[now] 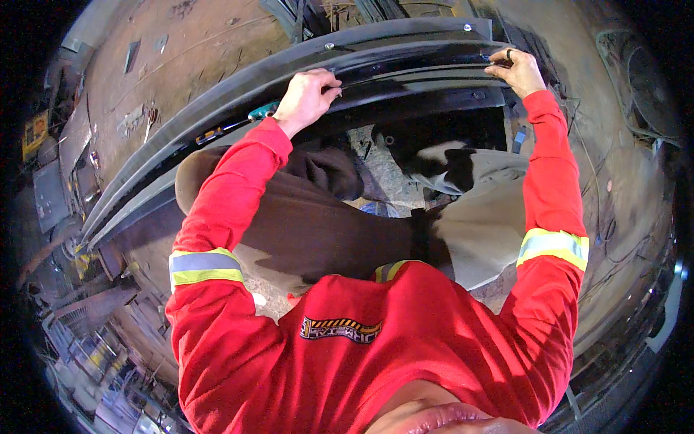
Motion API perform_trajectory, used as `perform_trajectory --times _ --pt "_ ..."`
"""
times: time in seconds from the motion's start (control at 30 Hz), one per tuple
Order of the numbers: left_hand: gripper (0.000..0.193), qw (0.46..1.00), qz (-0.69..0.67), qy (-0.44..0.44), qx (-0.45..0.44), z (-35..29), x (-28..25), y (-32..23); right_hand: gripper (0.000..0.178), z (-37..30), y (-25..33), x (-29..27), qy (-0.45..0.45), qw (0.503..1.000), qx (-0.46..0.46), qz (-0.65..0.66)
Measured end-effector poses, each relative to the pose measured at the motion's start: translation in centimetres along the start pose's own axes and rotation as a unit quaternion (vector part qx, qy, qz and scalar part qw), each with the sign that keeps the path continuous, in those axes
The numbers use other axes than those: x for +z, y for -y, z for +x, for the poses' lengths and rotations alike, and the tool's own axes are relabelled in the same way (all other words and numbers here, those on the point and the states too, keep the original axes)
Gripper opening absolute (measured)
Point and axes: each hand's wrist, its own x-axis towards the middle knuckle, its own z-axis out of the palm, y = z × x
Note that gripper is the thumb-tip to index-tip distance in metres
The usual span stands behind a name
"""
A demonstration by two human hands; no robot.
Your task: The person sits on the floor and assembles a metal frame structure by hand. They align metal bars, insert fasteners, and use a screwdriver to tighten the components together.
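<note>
Long dark metal channels lie crosswise in front of me, curving in the picture toward the lower left. My left hand is closed at the channels, left of their middle. Its fingers are bent and pressed together, and what they grip is hidden. Near the channels' right end my right hand pinches at the edge with thumb and fingers; the thing between them is too small to make out. Beside my left wrist a teal-handled tool lies on the metal. A yellow-and-black screwdriver handle rests farther left.
A black-and-white furry animal is between my legs, under the channels. More metal bars lie at the far side. Metal pieces and clutter fill the lower left. A round fan-like object stands at the far right, with cables nearby.
</note>
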Motion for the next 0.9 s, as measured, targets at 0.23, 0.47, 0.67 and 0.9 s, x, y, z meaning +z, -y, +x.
perform_trajectory --times 0.23,0.47,0.67,0.9 --pt "0.011 1.0 0.003 0.009 0.006 0.2 0.1 -0.4 0.022 0.3 -1.8 -0.2 0.045 0.998 -0.037 0.036" --pt "0.012 0.997 0.002 0.041 -0.064 0.5 -0.1 -1.6 0.019 0.5 -2.4 0.1 0.046 0.997 -0.035 0.047" --pt "0.013 0.996 0.03 0.053 -0.063 0.9 -0.4 -2.1 0.017 0.3 -3.3 1.4 0.055 0.998 -0.026 0.019" --pt "0.014 0.997 -0.019 0.028 -0.072 1.0 -0.2 -1.5 0.017 0.3 -3.3 1.8 0.024 0.998 -0.065 -0.011"
